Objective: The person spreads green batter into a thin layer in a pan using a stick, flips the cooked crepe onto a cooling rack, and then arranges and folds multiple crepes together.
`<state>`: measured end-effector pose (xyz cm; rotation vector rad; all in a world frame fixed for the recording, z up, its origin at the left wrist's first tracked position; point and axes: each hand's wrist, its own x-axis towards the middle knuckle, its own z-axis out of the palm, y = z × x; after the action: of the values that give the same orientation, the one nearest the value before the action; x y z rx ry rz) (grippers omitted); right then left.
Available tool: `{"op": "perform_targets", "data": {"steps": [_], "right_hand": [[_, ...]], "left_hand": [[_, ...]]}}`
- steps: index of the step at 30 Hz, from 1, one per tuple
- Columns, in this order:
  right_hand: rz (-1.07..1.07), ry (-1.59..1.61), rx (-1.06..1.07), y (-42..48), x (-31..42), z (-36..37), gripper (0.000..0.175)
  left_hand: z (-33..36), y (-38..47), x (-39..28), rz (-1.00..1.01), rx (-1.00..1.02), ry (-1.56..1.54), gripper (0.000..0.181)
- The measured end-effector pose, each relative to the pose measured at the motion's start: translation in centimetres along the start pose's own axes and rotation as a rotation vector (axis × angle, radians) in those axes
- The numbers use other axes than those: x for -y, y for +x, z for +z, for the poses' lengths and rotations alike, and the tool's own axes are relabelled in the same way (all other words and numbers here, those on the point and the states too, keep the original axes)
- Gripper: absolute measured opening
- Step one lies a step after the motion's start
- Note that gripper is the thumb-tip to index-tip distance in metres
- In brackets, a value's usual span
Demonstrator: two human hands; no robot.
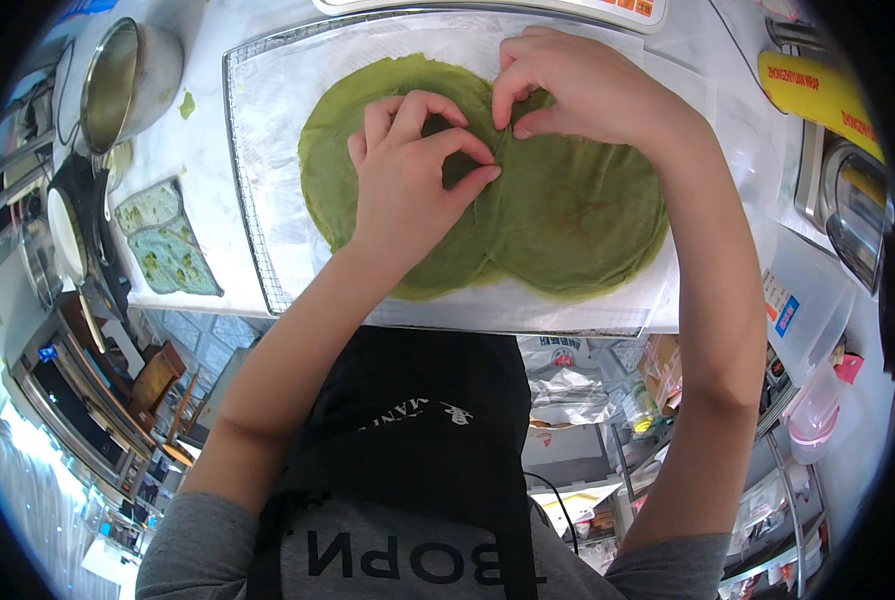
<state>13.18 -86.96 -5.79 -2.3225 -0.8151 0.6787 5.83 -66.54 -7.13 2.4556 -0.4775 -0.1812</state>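
Two thin round green crepes, a left one (387, 75) and a right one (590, 217), lie side by side on white paper (267, 150). They overlap along a seam between them. Over the left crepe, my left hand (410, 165) brings thumb and index fingertip together at the seam, pinching the thin edge there. Slightly farther up the same seam, my right hand (567, 90) has its thumb and index finger about a small raised fold of crepe. My right hand and forearm hide part of the right crepe's far edge. Brownish patches show on its surface.
A wire rack (249, 202) lies under the paper. Left are a steel pot (136, 82), a stained folded cloth (166, 236) and a black pan (80, 217). A white scale (567, 9) stands at the far edge; a yellow wrap box (815, 94) and clear plastic container (811, 300) are right.
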Motion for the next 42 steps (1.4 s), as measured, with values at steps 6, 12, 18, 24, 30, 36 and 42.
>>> {"op": "perform_targets", "data": {"steps": [6,12,18,24,30,36,42], "right_hand": [[-0.045,0.106,0.039,0.8,0.3,-0.6,0.012],[0.127,0.161,0.042,1.4,0.8,-0.7,0.011],[0.384,0.294,-0.688,-5.5,1.6,-0.2,0.019],[0.609,-0.377,-0.75,-13.0,4.8,8.9,0.057],[0.742,-0.329,-0.959,-13.6,3.6,10.9,0.041],[0.853,-0.349,-1.185,-12.0,1.3,10.1,0.017],[0.817,-0.439,-1.211,-10.3,1.3,9.8,0.016]], "left_hand": [[0.1,-0.1,-0.3,-0.038,-0.015,-0.036,0.012],[0.3,-0.5,0.1,-0.066,-0.07,0.039,0.017],[-0.8,-2.2,0.5,0.225,-0.045,0.224,0.045],[-1.2,-2.9,1.5,0.39,0.288,0.383,0.062],[-2.3,-2.4,0.9,0.374,0.217,0.324,0.058],[-0.3,0.9,-1.1,0.347,0.034,0.194,0.043],[3.7,8.2,-2.7,0.584,0.071,-0.043,0.03]]}}
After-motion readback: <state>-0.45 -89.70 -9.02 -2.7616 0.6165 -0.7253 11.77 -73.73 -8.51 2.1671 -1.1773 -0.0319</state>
